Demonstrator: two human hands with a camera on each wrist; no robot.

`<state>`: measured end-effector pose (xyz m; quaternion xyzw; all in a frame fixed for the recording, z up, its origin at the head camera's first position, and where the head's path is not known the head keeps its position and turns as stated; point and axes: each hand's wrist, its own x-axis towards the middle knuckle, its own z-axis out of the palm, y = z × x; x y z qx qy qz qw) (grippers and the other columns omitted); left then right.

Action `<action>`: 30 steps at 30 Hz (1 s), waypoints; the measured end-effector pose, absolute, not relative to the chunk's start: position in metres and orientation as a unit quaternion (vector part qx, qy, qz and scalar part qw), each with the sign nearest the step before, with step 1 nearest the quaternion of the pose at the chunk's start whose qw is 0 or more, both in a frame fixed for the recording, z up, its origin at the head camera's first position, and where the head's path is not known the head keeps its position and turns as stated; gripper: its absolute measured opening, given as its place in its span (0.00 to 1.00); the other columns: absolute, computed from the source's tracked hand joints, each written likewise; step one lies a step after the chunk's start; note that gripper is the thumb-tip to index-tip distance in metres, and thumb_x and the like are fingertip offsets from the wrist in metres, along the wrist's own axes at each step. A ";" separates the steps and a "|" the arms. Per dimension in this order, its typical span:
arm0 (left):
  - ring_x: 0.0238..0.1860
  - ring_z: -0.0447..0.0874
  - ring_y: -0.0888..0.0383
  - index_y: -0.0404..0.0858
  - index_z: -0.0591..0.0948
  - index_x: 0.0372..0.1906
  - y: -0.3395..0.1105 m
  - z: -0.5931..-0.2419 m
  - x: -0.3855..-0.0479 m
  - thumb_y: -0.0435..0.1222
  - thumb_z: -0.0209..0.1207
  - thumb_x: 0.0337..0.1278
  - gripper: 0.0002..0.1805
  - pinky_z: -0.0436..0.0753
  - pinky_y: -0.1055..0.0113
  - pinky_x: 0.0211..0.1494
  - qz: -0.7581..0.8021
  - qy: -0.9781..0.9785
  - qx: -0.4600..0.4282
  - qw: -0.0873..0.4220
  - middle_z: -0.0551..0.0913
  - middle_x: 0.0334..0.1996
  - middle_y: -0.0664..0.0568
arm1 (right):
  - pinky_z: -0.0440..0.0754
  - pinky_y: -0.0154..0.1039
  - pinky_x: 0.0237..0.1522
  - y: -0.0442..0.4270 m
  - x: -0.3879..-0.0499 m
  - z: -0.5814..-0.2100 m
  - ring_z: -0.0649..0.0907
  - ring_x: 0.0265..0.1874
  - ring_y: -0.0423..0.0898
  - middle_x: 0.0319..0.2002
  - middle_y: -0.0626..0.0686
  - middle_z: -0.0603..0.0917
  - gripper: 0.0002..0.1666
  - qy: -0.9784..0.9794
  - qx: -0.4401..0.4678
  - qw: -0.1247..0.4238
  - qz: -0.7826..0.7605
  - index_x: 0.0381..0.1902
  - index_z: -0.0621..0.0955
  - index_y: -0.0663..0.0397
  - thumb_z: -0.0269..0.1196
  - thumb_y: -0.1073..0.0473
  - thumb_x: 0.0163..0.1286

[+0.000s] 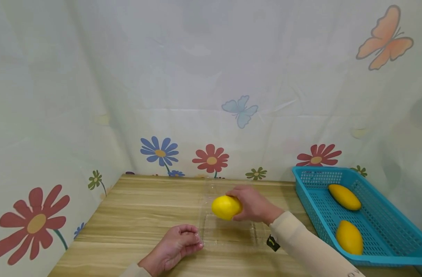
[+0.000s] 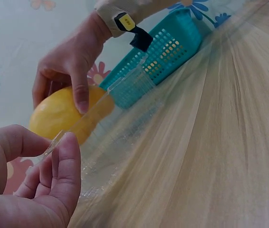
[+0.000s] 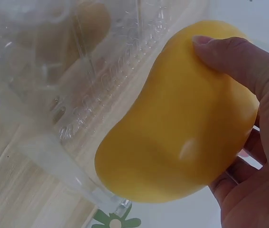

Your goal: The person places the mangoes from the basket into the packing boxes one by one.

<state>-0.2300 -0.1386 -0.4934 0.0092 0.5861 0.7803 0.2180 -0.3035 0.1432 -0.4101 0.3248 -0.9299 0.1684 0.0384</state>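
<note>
Head: right hand (image 1: pixel 250 204) extended, gripping mango (image 1: pixel 225 207) over clear box (image 1: pixel 228 241).

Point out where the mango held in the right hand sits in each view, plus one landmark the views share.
Head: the mango is in the lower half, slightly right of centre.
Left wrist: the mango is left of centre, around mid-height.
Right wrist: the mango is large, filling the middle and reaching right of centre.
Shared landmark: the clear plastic container, visible in all three.
</note>
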 end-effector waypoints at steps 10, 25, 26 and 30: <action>0.38 0.87 0.57 0.29 0.74 0.51 -0.137 -0.490 -0.231 0.24 0.60 0.64 0.13 0.90 0.62 0.51 0.781 0.582 0.015 0.226 0.82 0.34 0.51 | 0.82 0.51 0.64 0.138 -0.305 -0.413 0.81 0.55 0.50 0.56 0.49 0.84 0.40 -0.935 0.314 0.027 0.160 0.61 0.81 0.51 0.83 0.54 0.49; 0.38 0.87 0.58 0.30 0.74 0.50 -0.141 -0.490 -0.229 0.24 0.62 0.63 0.13 0.90 0.62 0.51 0.782 0.579 0.016 0.231 0.83 0.34 0.51 | 0.83 0.50 0.62 0.123 -0.306 -0.417 0.81 0.51 0.49 0.53 0.49 0.85 0.38 -0.949 0.293 0.012 0.115 0.58 0.82 0.50 0.84 0.53 0.48; 0.38 0.87 0.58 0.30 0.74 0.50 -0.141 -0.490 -0.229 0.24 0.62 0.63 0.13 0.90 0.63 0.51 0.782 0.578 0.016 0.232 0.83 0.34 0.51 | 0.83 0.50 0.62 0.123 -0.306 -0.417 0.81 0.51 0.49 0.53 0.49 0.85 0.39 -0.949 0.294 0.012 0.110 0.58 0.82 0.50 0.84 0.53 0.47; 0.38 0.87 0.58 0.28 0.73 0.51 -0.140 -0.490 -0.232 0.24 0.62 0.63 0.14 0.90 0.63 0.51 0.781 0.578 0.013 0.237 0.83 0.33 0.50 | 0.84 0.48 0.60 0.122 -0.306 -0.418 0.81 0.49 0.48 0.52 0.49 0.84 0.39 -0.951 0.294 0.013 0.099 0.57 0.81 0.51 0.84 0.52 0.46</action>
